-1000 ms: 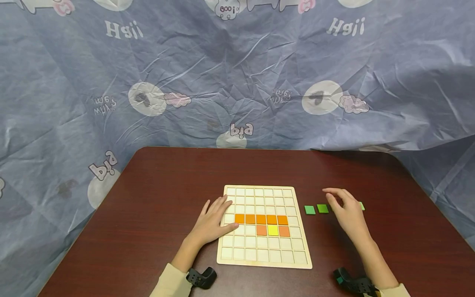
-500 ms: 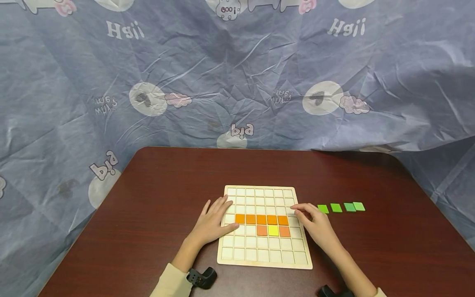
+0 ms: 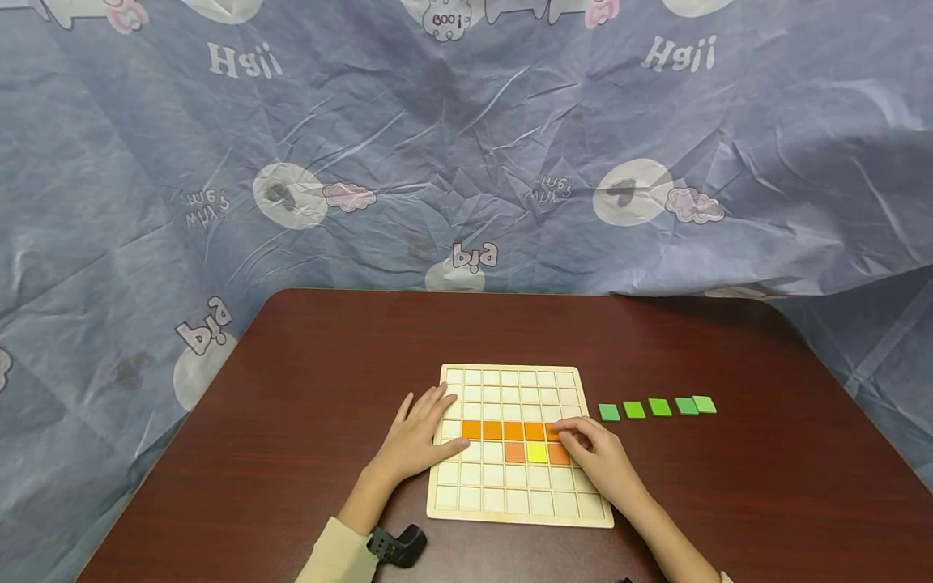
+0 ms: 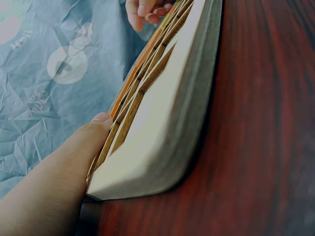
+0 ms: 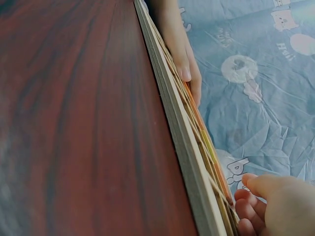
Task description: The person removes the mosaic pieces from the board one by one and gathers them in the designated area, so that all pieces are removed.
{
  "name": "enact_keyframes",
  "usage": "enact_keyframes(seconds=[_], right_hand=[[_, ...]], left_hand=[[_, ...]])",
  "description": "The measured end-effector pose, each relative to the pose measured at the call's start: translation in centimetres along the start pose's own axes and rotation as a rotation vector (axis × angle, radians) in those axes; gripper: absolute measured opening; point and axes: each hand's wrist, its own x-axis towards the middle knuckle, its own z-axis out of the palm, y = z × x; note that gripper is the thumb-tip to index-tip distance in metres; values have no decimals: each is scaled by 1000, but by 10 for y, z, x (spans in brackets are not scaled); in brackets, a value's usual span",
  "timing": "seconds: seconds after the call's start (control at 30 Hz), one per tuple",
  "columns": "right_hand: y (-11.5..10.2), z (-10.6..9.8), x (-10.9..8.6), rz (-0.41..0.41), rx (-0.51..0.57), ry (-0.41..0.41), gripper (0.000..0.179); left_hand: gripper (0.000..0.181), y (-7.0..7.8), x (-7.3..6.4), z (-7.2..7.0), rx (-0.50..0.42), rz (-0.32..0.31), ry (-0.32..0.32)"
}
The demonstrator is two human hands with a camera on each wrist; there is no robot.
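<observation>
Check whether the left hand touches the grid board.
Touching. The head view shows the left hand laid across the left edge of the grid board, thumb and fingertips on its face with no gap visible.

On the far side I see a creased grey-blue cloth, shadowed at right, printed with pale discs and pink clouds; nearer stands a reddish-brown table, far corners rounded.
</observation>
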Motion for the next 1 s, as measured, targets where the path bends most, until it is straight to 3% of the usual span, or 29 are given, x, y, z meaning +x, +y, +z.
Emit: enact_keyframes(seconds=[0.23, 1.0], right_hand=[[8, 4, 1, -54, -11, 30, 11], [6, 3, 2, -57, -119, -20, 16]], left_hand=[[77, 0, 0, -2, 8, 4, -6], [77, 2, -1, 0, 4, -4, -5]])
